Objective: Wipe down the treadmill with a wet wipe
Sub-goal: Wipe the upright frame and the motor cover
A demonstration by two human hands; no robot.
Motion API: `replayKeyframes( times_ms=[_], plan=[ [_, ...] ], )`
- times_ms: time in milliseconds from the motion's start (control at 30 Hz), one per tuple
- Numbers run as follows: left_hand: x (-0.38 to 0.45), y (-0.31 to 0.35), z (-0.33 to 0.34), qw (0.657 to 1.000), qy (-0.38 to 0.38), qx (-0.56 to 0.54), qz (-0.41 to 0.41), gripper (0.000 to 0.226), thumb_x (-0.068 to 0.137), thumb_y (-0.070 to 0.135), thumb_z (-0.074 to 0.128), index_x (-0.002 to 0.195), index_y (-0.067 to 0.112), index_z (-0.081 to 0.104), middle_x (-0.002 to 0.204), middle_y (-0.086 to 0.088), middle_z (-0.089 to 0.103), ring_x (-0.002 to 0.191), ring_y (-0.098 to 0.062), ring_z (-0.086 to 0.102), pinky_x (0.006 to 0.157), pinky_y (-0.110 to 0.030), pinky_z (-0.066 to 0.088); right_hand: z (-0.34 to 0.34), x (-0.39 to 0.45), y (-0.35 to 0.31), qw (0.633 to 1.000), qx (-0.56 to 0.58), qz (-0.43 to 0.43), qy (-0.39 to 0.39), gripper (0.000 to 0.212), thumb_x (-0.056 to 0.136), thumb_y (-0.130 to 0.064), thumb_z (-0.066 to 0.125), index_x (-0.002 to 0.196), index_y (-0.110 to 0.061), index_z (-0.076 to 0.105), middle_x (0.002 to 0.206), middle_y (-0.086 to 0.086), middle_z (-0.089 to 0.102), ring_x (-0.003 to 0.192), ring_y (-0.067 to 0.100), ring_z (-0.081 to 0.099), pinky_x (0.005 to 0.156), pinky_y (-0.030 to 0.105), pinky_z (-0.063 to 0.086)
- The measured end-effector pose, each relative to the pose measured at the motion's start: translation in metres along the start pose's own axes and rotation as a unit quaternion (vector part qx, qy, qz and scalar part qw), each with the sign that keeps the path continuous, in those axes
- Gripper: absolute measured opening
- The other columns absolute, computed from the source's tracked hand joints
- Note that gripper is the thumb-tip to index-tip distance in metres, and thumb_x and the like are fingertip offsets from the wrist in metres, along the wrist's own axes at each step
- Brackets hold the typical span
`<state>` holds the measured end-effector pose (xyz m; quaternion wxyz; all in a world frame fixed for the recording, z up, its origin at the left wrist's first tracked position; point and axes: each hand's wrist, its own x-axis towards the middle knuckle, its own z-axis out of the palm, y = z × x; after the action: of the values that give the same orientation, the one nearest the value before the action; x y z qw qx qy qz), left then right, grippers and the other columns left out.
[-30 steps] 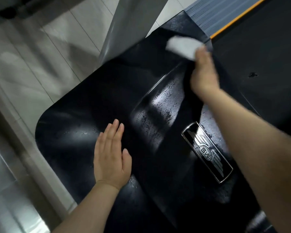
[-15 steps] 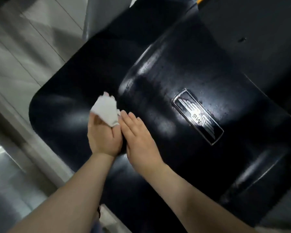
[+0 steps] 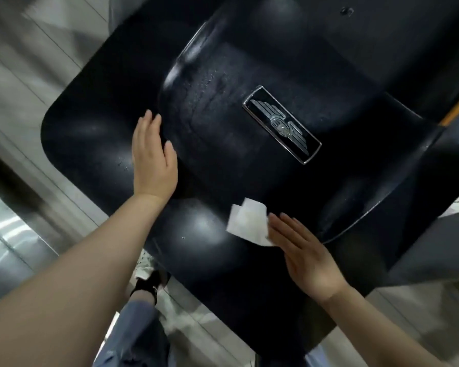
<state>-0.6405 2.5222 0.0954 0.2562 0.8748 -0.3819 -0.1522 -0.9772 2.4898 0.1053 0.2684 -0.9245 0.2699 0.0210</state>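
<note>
Left hand [image 3: 153, 157] flat, fingers straight and together, resting on glossy black treadmill cover [image 3: 96, 107], beside raised hump with winged badge [image 3: 282, 124]. Further right, white wet wipe [image 3: 247, 224] on near part of cover, pressed under straight fingertips of right hand [image 3: 306, 254]. Likely limp, light, damp; prone to bunching. Best held flat under fingers, not pinched.

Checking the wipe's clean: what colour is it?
White, seen in the head view: the wet wipe under the right hand.
</note>
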Motion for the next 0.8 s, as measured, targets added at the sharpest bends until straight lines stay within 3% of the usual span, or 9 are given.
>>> replayKeyframes(
  times_ms=[67,167,233,367,500,567,700,767,800],
  plan=[
    [-0.03,0.004,0.0,1.0,-0.027,0.002,-0.004,0.053,0.101,0.014,0.042,0.152,0.007,0.029,0.161,-0.009,0.021,0.15,-0.023,0.014,0.123,-0.039,0.011,-0.013,-0.03,0.017,0.999,-0.021,0.026,0.026,0.047,0.092,-0.002,0.044,0.137,-0.01,0.053,0.149,0.006,0.044,0.141,0.027,0.037,0.117,0.043,0.029],
    [-0.081,0.001,0.0,0.998,-0.057,0.028,-0.003,0.056,0.101,0.015,0.045,0.153,0.009,0.026,0.163,-0.007,0.017,0.15,-0.022,0.011,0.123,-0.042,0.009,-0.024,-0.051,0.035,0.981,-0.031,0.174,0.08,0.061,0.084,0.015,0.049,0.14,-0.008,0.05,0.15,0.01,0.042,0.142,0.03,0.034,0.116,0.048,0.029],
    [-0.113,-0.007,0.001,0.998,-0.048,0.029,-0.036,0.056,0.101,0.014,0.045,0.154,0.01,0.026,0.163,-0.006,0.017,0.15,-0.02,0.011,0.123,-0.04,0.009,-0.017,-0.043,0.026,0.973,-0.014,0.213,0.088,0.065,0.081,0.015,0.044,0.142,-0.006,0.047,0.151,0.011,0.039,0.144,0.03,0.029,0.117,0.048,0.027],
    [-0.175,-0.029,-0.001,0.982,-0.026,-0.007,-0.187,0.056,0.1,0.004,0.042,0.154,0.01,0.027,0.163,-0.004,0.017,0.149,-0.019,0.015,0.122,-0.034,0.012,0.008,-0.005,-0.022,0.999,-0.031,0.027,0.02,0.054,0.089,-0.019,0.039,0.139,-0.001,0.05,0.149,0.016,0.043,0.139,0.036,0.038,0.112,0.049,0.035],
    [-0.222,-0.037,-0.005,0.971,-0.057,-0.017,-0.231,0.06,0.097,-0.004,0.038,0.153,0.016,0.031,0.162,-0.002,0.02,0.148,-0.019,0.022,0.115,-0.021,0.012,0.024,0.048,-0.05,0.979,-0.119,-0.161,-0.025,0.065,0.093,-0.035,0.047,0.148,-0.005,0.035,0.157,0.014,0.03,0.145,0.03,0.026,0.119,0.042,0.022],
    [-0.236,-0.037,-0.005,0.964,-0.056,-0.032,-0.259,0.06,0.096,-0.003,0.036,0.151,0.021,0.037,0.16,0.003,0.026,0.145,-0.018,0.028,0.113,-0.02,0.016,0.03,0.085,-0.068,0.971,-0.156,-0.179,-0.007,0.069,0.092,-0.035,0.049,0.149,-0.002,0.032,0.157,0.016,0.028,0.145,0.032,0.027,0.12,0.044,0.019],
    [-0.249,-0.042,-0.003,0.936,-0.025,-0.096,-0.337,0.065,0.089,0.004,0.033,0.142,0.038,0.046,0.148,0.004,0.047,0.136,-0.019,0.043,0.113,-0.026,0.027,0.051,0.105,-0.108,0.976,-0.192,-0.102,-0.02,0.076,0.097,-0.043,0.035,0.153,0.001,0.011,0.161,0.017,0.01,0.149,0.033,0.009,0.123,0.044,0.003],
    [-0.251,-0.042,0.0,0.921,-0.008,-0.171,-0.349,0.066,0.088,-0.007,0.033,0.143,0.027,0.048,0.144,0.0,0.051,0.136,-0.016,0.043,0.111,-0.023,0.027,0.077,0.063,-0.112,0.956,-0.19,-0.203,-0.089,0.079,0.096,-0.042,0.044,0.154,-0.001,0.011,0.161,0.018,0.013,0.149,0.034,0.009,0.122,0.042,0.0],
    [-0.254,-0.041,0.002,0.914,-0.001,-0.202,-0.352,0.064,0.09,-0.01,0.034,0.143,0.024,0.047,0.142,0.001,0.051,0.134,-0.013,0.044,0.11,-0.023,0.028,0.087,0.036,-0.107,0.927,-0.207,-0.283,-0.137,0.077,0.096,-0.041,0.047,0.154,-0.005,0.012,0.16,0.016,0.017,0.149,0.033,0.012,0.121,0.041,0.0]
  ],
)
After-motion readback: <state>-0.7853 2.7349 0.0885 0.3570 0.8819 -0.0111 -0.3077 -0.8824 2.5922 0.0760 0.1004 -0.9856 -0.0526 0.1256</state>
